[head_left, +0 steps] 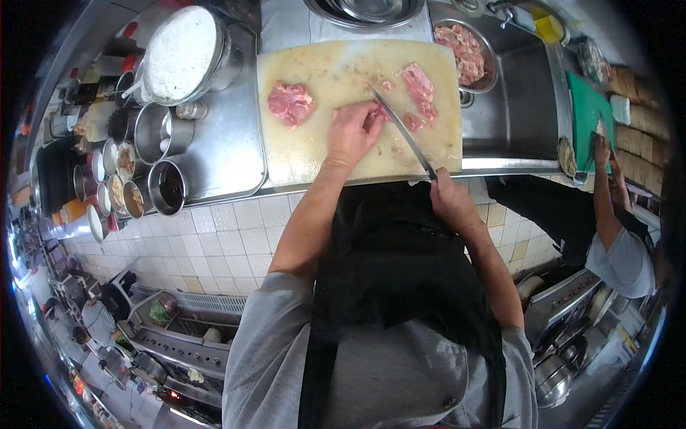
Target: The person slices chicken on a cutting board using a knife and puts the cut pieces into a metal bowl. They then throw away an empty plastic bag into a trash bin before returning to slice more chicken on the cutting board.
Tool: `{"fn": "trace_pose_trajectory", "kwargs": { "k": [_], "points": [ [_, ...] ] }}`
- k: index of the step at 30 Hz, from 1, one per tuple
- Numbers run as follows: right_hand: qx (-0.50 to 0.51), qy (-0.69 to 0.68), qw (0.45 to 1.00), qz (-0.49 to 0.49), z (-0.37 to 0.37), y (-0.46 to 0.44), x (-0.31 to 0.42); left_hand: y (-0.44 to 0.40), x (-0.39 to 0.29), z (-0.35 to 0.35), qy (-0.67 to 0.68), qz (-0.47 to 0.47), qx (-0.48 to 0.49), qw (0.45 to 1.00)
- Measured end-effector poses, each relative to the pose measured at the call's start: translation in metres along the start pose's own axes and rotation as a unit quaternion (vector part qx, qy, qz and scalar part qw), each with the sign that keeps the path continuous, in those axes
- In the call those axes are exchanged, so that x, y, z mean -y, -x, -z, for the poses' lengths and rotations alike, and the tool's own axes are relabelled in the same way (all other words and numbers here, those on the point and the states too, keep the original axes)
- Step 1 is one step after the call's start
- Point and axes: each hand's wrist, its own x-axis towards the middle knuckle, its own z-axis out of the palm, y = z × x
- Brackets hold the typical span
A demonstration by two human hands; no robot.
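My right hand point(453, 199) is closed round the handle of a long kitchen knife point(407, 136). Its blade slants up and left across the pale cutting board point(314, 161). Beside the blade, my left hand point(354, 130) is closed with its fingertips on a small piece of raw meat point(379, 118), mostly hidden by the fingers. A flat piece of raw meat point(291, 104) lies on the board's left. To the right of the knife are a longer strip of raw meat point(420, 89) and smaller bits.
A bowl of cut raw meat point(463, 53) stands in the sink point(525, 107) to the right. Metal bowls point(368, 11) sit behind the board. At left are a large white-filled container point(182, 53) and several small pots. A co-worker point(614, 250) works at a green board point(582, 118).
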Motion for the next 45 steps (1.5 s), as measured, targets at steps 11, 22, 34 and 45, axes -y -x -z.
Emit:
{"fn": "trace_pose_trajectory", "kwargs": {
  "k": [11, 22, 34, 45],
  "points": [
    [0.018, -0.035, 0.999, -0.037, -0.006, 0.003, 0.003, -0.001, 0.0, 0.001, -0.038, -0.062, -0.014, 0.997],
    [0.08, -0.027, 0.993, -0.081, -0.007, -0.01, 0.005, -0.004, -0.003, 0.003, -0.052, -0.061, 0.004, 0.997],
    [0.072, -0.016, 0.996, -0.049, -0.011, -0.028, -0.002, -0.003, 0.003, 0.0, -0.06, -0.062, -0.021, 0.996],
    [-0.025, 0.014, 0.998, -0.053, 0.019, 0.008, -0.047, -0.002, -0.009, 0.001, -0.052, -0.043, -0.016, 0.998]
  ]
}}
